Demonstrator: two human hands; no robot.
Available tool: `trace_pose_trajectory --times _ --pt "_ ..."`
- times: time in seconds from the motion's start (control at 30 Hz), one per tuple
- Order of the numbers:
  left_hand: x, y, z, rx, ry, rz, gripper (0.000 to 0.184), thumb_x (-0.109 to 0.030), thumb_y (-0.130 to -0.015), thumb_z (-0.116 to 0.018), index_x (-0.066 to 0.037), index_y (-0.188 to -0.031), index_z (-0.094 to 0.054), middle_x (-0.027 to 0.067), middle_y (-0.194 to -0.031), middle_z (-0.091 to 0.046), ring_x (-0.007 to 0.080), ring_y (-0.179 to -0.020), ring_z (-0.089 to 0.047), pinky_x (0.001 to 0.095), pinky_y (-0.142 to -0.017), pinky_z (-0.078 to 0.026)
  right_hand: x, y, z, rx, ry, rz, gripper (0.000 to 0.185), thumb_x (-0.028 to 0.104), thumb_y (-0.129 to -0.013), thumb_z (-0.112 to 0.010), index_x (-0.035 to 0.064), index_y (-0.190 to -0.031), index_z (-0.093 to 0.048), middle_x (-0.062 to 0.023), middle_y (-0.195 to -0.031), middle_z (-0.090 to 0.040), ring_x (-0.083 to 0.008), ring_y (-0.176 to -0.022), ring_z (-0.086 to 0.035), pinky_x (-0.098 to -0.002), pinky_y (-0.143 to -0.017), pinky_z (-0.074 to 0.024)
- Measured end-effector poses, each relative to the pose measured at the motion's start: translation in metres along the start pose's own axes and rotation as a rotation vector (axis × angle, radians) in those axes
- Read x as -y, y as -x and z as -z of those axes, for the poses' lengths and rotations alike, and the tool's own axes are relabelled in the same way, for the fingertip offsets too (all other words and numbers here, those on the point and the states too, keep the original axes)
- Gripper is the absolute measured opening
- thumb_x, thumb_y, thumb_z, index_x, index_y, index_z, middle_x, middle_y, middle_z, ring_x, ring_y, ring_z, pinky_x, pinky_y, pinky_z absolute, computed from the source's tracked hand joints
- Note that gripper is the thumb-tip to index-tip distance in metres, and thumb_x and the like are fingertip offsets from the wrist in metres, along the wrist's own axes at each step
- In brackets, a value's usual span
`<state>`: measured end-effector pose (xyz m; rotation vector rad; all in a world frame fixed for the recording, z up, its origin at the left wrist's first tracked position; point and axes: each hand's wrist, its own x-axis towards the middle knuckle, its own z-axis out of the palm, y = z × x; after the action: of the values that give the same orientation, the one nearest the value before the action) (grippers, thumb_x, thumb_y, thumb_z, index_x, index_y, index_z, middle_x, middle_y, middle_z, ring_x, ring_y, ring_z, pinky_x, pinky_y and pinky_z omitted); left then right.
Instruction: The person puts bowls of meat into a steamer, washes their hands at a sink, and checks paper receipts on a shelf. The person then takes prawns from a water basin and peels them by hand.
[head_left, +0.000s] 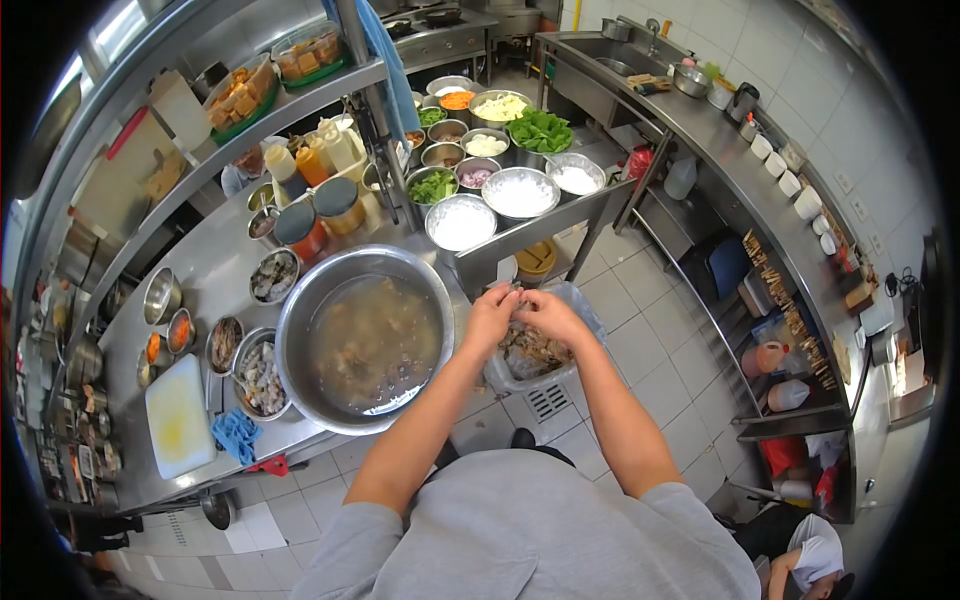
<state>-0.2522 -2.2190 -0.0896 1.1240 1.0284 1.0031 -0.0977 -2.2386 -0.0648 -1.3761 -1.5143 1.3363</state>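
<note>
My left hand and my right hand meet fingertip to fingertip, both closed in a pinch. Between them is a small greyish piece that looks like a shrimp, mostly covered by my fingers. Directly below stands a bin lined with a clear bag, holding a heap of brownish shrimp shells. Left of my hands, a big steel basin contains cloudy water with brownish shrimp-like pieces under the surface. Beyond it sit a bowl of pale grey shrimp and another bowl of greyish seafood.
A white cutting board and a blue cloth lie on the left counter. Ahead, bowls of white powder and chopped vegetables fill a steel table. A shelf with boxed food runs overhead left. Another person is at lower right.
</note>
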Motion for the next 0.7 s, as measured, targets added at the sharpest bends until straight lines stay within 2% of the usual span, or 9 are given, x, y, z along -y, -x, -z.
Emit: trace_pose_trajectory --times 0.13,0.2,0.33,0.4,0.43,0.5,0.6,0.63,0.7 --pt "0.001 0.002 -0.004 0.011 -0.126 -0.145 0.038 -0.021 -0.100 -0.054 0.000 -0.132 -0.051 0.0041 -0.113 -0.063 0.0118 -0.102 -0.057 0.0277 -0.090 -0.045 -0.007 -0.006 -0.004 -0.049 -0.082 -0.014 0.017 0.010 -0.086 -0.064 -0.0009 -0.099 -0.066 -0.0034 -0.078 -0.065 -0.0104 -0.072 -0.061 -0.0290 -0.063 -0.0491" --pt "-0.023 0.018 -0.012 0.061 0.082 0.094 0.035 -0.020 -0.102 -0.050 -0.004 -0.132 -0.050 0.0045 -0.117 -0.061 0.0125 -0.106 -0.055 0.0286 -0.093 -0.043 -0.004 -0.007 -0.011 -0.166 -0.121 0.017 0.015 0.010 -0.087 -0.063 -0.0013 -0.096 -0.067 -0.0063 -0.078 -0.066 -0.0146 -0.073 -0.063 -0.0305 -0.065 -0.0493" --pt "-0.001 0.003 -0.010 0.010 0.086 0.029 0.031 -0.023 -0.103 -0.046 -0.007 -0.130 -0.050 0.0050 -0.114 -0.062 0.0142 -0.106 -0.055 0.0330 -0.091 -0.044 0.012 0.003 -0.019 -0.324 0.198 0.224 0.011 0.007 -0.088 -0.062 -0.0011 -0.095 -0.068 -0.0058 -0.084 -0.068 -0.0143 -0.076 -0.066 -0.0311 -0.068 -0.0519" --pt "-0.028 0.012 -0.008 -0.013 0.230 0.280 0.030 -0.025 -0.104 -0.041 -0.010 -0.128 -0.049 0.0066 -0.116 -0.061 0.0178 -0.108 -0.056 0.0386 -0.091 -0.044 0.024 0.009 -0.023 -0.380 0.341 0.399 0.012 0.007 -0.088 -0.063 -0.0012 -0.096 -0.068 -0.0075 -0.085 -0.068 -0.0163 -0.080 -0.066 -0.0326 -0.071 -0.0517" --pt "-0.032 0.010 -0.004 -0.014 0.229 0.280 0.030 -0.025 -0.104 -0.041 -0.010 -0.128 -0.049 0.0066 -0.116 -0.061 0.0178 -0.108 -0.056 0.0386 -0.091 -0.044 0.029 0.010 -0.022 -0.380 0.340 0.399 0.012 0.007 -0.088 -0.063 -0.0012 -0.096 -0.068 -0.0075 -0.085 -0.068 -0.0163 -0.080 -0.066 -0.0326 -0.071 -0.0517" --pt "-0.033 0.004 0.006 -0.020 0.469 0.387 0.030 -0.022 -0.103 -0.041 -0.009 -0.130 -0.046 0.0103 -0.120 -0.060 0.0235 -0.106 -0.059 0.0437 -0.088 -0.047 0.030 0.013 -0.020 -0.248 0.320 0.459 0.011 0.003 -0.086 -0.062 0.0012 -0.095 -0.069 -0.0140 -0.094 -0.065 -0.0274 -0.084 -0.066 -0.0343 -0.074 -0.0513" --pt "-0.039 0.001 0.027 0.023 0.488 0.380 0.030 -0.016 -0.100 -0.041 -0.007 -0.128 -0.045 0.0138 -0.121 -0.060 0.0270 -0.102 -0.062 0.0457 -0.086 -0.049 0.025 0.009 -0.004 -0.305 0.129 0.294 0.014 0.001 -0.084 -0.061 0.0018 -0.096 -0.067 -0.0147 -0.099 -0.063 -0.0290 -0.090 -0.064 -0.0344 -0.078 -0.0510" --pt "-0.043 0.001 0.033 0.048 0.499 0.393 0.030 -0.011 -0.097 -0.043 -0.005 -0.126 -0.044 0.0156 -0.119 -0.061 0.0281 -0.098 -0.064 0.0452 -0.085 -0.051 0.021 0.008 0.007 -0.304 0.202 0.205 0.018 -0.001 -0.081 -0.060 0.0025 -0.098 -0.065 -0.0145 -0.103 -0.061 -0.0306 -0.097 -0.061 -0.0355 -0.085 -0.0495" --pt "-0.049 0.003 0.042 0.088 0.464 0.390 0.031 -0.010 -0.096 -0.044 -0.005 -0.127 -0.043 0.0157 -0.117 -0.062 0.0279 -0.097 -0.064 0.0440 -0.085 -0.051 0.013 0.002 0.021 -0.319 0.323 0.237 0.019 -0.001 -0.080 -0.060 0.0027 -0.097 -0.065 -0.0142 -0.104 -0.061 -0.0308 -0.099 -0.060 -0.0362 -0.087 -0.0485"
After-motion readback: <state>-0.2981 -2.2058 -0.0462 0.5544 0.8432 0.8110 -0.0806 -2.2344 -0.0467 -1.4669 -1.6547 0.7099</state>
